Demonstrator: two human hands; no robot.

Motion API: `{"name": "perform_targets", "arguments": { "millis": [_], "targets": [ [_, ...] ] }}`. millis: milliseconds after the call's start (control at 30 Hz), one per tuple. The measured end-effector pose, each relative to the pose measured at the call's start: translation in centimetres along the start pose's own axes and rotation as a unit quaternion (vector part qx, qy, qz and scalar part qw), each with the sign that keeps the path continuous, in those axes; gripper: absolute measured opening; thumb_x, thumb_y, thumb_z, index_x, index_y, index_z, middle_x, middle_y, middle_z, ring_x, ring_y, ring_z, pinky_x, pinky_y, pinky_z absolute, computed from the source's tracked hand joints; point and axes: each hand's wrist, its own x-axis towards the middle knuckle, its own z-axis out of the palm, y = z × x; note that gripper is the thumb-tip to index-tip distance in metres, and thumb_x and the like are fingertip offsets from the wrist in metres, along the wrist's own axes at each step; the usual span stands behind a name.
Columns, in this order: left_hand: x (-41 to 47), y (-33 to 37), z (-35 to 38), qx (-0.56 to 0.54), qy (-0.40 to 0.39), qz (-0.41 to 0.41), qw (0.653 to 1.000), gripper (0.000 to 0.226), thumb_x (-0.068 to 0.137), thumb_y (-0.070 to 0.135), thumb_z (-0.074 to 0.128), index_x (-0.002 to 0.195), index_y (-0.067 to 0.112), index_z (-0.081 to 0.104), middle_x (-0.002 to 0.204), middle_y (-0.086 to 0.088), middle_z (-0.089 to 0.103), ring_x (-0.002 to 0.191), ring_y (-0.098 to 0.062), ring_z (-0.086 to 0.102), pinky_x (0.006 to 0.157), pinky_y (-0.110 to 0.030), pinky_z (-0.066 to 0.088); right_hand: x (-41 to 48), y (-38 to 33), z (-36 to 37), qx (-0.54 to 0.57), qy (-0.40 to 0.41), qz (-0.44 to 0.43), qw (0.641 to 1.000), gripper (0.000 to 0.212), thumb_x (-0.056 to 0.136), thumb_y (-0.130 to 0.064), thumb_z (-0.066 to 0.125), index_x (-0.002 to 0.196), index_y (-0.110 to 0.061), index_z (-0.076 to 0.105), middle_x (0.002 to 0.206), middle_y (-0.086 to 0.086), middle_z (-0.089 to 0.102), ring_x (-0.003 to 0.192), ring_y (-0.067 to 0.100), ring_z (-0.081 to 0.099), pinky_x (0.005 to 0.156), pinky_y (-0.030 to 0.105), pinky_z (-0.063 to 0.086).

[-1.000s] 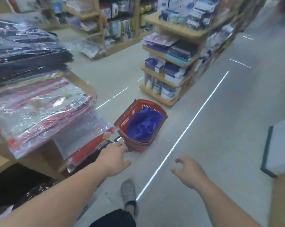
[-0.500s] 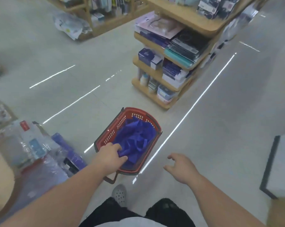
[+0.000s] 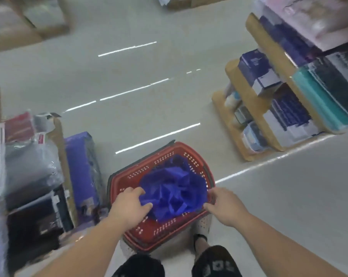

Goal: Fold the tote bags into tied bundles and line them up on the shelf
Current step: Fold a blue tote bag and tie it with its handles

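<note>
Both hands now on the blue tote bags (image 3: 174,191) in the red basket (image 3: 163,233): left hand (image 3: 130,204) already in, right hand (image 3: 222,204) newly arrived, both open-fingered at the fabric edges. Pickup starting; no folding yet.

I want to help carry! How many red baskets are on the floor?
1. The red shopping basket sits on the floor by the person's feet, holding crumpled blue tote bags. Others may be out of view.

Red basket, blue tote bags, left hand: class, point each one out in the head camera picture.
red basket (image 3: 162,229), head view, near rim wall
blue tote bags (image 3: 174,193), head view, middle of the crumpled fabric
left hand (image 3: 129,205), head view, back of the hand
</note>
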Motion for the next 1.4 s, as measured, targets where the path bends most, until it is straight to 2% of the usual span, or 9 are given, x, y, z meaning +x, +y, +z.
{"name": "perform_targets", "arguments": {
  "millis": [200, 367, 433, 600, 700, 800, 900, 1167, 1400],
  "targets": [
    [10.3, 0.1, 5.5, -0.021, -0.009, -0.036, 0.999, 0.064, 0.086, 0.055, 0.066, 0.141, 0.028, 0.048, 0.135, -0.003, 0.051, 0.124, -0.026, 0.053, 0.106, -0.035, 0.042, 14.2, 0.0, 1.8, -0.044, -0.022, -0.041, 0.998, 0.068, 0.087, -0.054, 0.066, 0.145, -0.022, 0.049, 0.143, 0.004, 0.054, 0.128, 0.024, 0.053, 0.106, 0.035, 0.045],
    [18.6, -1.3, 9.5, 0.004, 0.0, -0.037, 0.999, 0.075, 0.088, 0.053, 0.064, 0.153, 0.029, 0.034, 0.15, -0.001, 0.041, 0.134, -0.028, 0.046, 0.108, -0.041, 0.043, 21.4, -1.1, 6.5, -0.052, -0.032, -0.097, 0.993, 0.09, 0.084, -0.064, 0.068, 0.156, -0.024, 0.032, 0.159, -0.001, 0.035, 0.145, 0.021, 0.035, 0.118, 0.036, 0.033],
    [21.7, -2.3, 11.2, 0.01, -0.008, -0.036, 0.999, 0.08, 0.089, 0.052, 0.065, 0.156, 0.029, 0.029, 0.157, -0.002, 0.033, 0.14, -0.028, 0.041, 0.112, -0.043, 0.04, 23.3, -1.3, 8.6, -0.041, -0.021, -0.11, 0.993, 0.091, 0.084, -0.064, 0.068, 0.157, -0.026, 0.03, 0.161, -0.003, 0.031, 0.147, 0.02, 0.033, 0.118, 0.035, 0.033],
    [27.2, -4.7, 14.9, -0.023, -0.042, -0.043, 0.998, 0.082, 0.091, 0.048, 0.065, 0.158, 0.024, 0.024, 0.163, -0.005, 0.027, 0.146, -0.029, 0.034, 0.119, -0.042, 0.032, 25.9, -1.0, 11.9, -0.011, 0.02, -0.11, 0.994, 0.052, 0.097, -0.045, 0.061, 0.145, -0.028, 0.051, 0.144, -0.003, 0.051, 0.128, 0.019, 0.054, 0.103, 0.029, 0.042],
    [28.4, -5.5, 15.9, -0.065, -0.049, -0.046, 0.996, 0.074, 0.093, 0.046, 0.064, 0.155, 0.023, 0.033, 0.158, -0.007, 0.037, 0.142, -0.031, 0.039, 0.117, -0.041, 0.034, 26.0, 0.1, 12.6, 0.019, 0.032, -0.127, 0.991, 0.024, 0.099, -0.03, 0.062, 0.121, -0.024, 0.069, 0.109, -0.007, 0.061, 0.105, 0.016, 0.062, 0.085, 0.021, 0.043],
    [27.8, -5.9, 16.3, -0.121, -0.018, 0.0, 0.993, 0.054, 0.09, 0.049, 0.061, 0.137, 0.024, 0.058, 0.139, -0.003, 0.059, 0.131, -0.027, 0.052, 0.111, -0.04, 0.04, 25.1, 1.5, 12.2, 0.035, 0.036, -0.154, 0.987, 0.013, 0.098, -0.025, 0.063, 0.107, -0.024, 0.072, 0.095, -0.014, 0.061, 0.089, 0.003, 0.058, 0.075, 0.007, 0.037],
    [25.6, -5.5, 16.1, -0.144, 0.02, 0.043, 0.988, 0.028, 0.097, 0.029, 0.063, 0.123, 0.022, 0.071, 0.124, 0.004, 0.069, 0.121, -0.018, 0.059, 0.105, -0.03, 0.043, 23.3, 2.2, 10.9, 0.056, 0.046, -0.158, 0.985, 0.011, 0.099, -0.024, 0.061, 0.1, -0.029, 0.071, 0.09, -0.018, 0.064, 0.088, -0.005, 0.057, 0.073, 0.003, 0.039],
    [17.1, -5.2, 10.5, -0.186, 0.102, 0.058, 0.975, 0.021, 0.096, 0.017, 0.064, 0.114, 0.018, 0.075, 0.114, 0.003, 0.074, 0.111, -0.017, 0.066, 0.099, -0.025, 0.045, 16.1, -1.0, 6.2, 0.098, 0.082, -0.169, 0.977, 0.019, 0.099, -0.021, 0.059, 0.091, -0.038, 0.063, 0.089, -0.021, 0.063, 0.094, -0.01, 0.055, 0.073, 0.002, 0.04],
    [4.7, -3.4, -1.3, -0.262, 0.196, 0.084, 0.941, 0.019, 0.095, 0.013, 0.066, 0.11, 0.019, 0.077, 0.111, 0.008, 0.072, 0.103, -0.001, 0.06, 0.093, -0.012, 0.039, 5.3, -6.9, 0.1, 0.156, 0.178, -0.228, 0.944, 0.015, 0.093, -0.012, 0.068, 0.094, -0.026, 0.074, 0.094, -0.018, 0.067, 0.095, -0.004, 0.06, 0.081, 0.003, 0.038]
  ]
}}
